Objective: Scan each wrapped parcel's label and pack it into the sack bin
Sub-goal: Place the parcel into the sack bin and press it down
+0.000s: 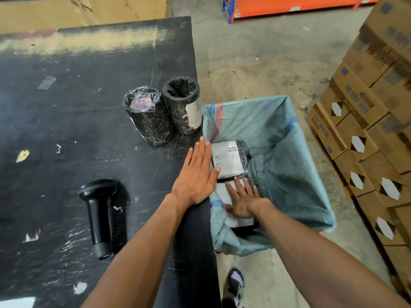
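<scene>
Fingers of the left hand [196, 176] lie straight and flat at the right edge of the scuffed black table [77, 130], holding nothing. Inside the green woven sack bin [289, 156] the right hand [242, 202] presses spread fingers on a white-labelled wrapped parcel [238, 220]; a second labelled black parcel [229, 158] lies just beyond. Two black film-wrapped cylindrical parcels [149, 116] stand near the table's edge, and a black handheld scanner [100, 214] lies nearer the person.
</scene>
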{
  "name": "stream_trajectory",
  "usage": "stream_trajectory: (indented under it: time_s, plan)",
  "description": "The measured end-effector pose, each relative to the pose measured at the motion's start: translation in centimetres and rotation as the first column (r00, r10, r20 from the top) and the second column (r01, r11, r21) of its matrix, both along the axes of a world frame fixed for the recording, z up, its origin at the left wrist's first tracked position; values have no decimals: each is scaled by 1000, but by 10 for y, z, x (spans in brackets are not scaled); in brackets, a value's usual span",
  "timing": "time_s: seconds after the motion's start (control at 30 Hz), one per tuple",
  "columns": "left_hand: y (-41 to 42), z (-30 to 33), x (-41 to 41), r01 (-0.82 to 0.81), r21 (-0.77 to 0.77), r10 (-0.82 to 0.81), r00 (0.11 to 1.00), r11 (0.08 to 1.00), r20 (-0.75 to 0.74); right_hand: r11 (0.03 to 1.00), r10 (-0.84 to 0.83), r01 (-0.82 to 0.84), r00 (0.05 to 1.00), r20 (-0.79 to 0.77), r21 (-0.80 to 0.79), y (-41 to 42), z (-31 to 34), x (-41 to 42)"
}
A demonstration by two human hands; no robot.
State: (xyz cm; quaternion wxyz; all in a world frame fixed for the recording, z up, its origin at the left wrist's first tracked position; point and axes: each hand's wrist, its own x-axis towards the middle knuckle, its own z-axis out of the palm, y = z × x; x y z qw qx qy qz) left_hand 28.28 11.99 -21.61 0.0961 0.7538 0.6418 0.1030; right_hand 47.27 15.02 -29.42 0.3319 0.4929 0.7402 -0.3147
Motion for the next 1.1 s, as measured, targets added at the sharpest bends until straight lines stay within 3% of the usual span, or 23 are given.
stream_trajectory:
  time_s: [0.23, 0.5, 0.57, 0.77, 1.1]
  plan:
    - [-1, 12, 1, -7, -55, 11, 998, 998, 68, 976, -186, 196, 976, -112, 95, -15, 46, 18]
    - [-2, 37, -13, 50, -177, 16, 935, 983, 354, 891, -343, 401, 902, -263, 214, -48, 103, 25]
    - [2, 49, -28, 121, -164, -65, 948, 979, 313, 857, -361, 440, 884, -298, 268, -54, 126, 19]
    - [5, 101, -85, 275, -69, -280, 957, 959, -72, 772, -337, 474, 870, -360, 424, -73, 181, -18]
    - [18, 177, -171, 392, 132, -355, 905, 910, -235, 768, -145, 394, 875, -463, 505, -84, 226, -138]
